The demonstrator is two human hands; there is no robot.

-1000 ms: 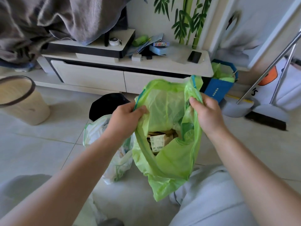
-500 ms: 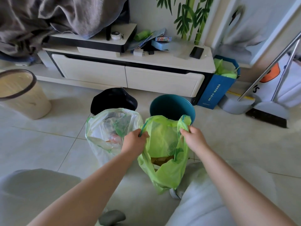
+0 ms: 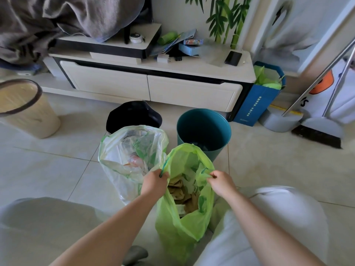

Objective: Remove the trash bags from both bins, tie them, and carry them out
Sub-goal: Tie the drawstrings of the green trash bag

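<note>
Head view looks down on a person crouched over the tiled floor (image 3: pixel 57 166), both bare forearms reaching forward. Each hand grips one side of the mouth of a green trash bag (image 3: pixel 182 225) standing on the floor between the knees: the left hand (image 3: pixel 154 184) is closed in a fist around the bag's left rim, and the right hand (image 3: pixel 221 182) pinches the right rim between thumb and fingers. The bag's mouth gapes between them, with brownish crumpled rubbish visible inside. Touching its left side stands a pale, translucent trash bag (image 3: pixel 126 156), also open, with paper and wrappers in it. Just behind the two bags sit a black bin (image 3: pixel 133 116) and a teal bin (image 3: pixel 204 129), the teal one with no liner in it. A beige basket (image 3: pixel 25 110) stands well off to the left, and a low white TV cabinet (image 3: pixel 149 87) runs along the wall behind.
</note>
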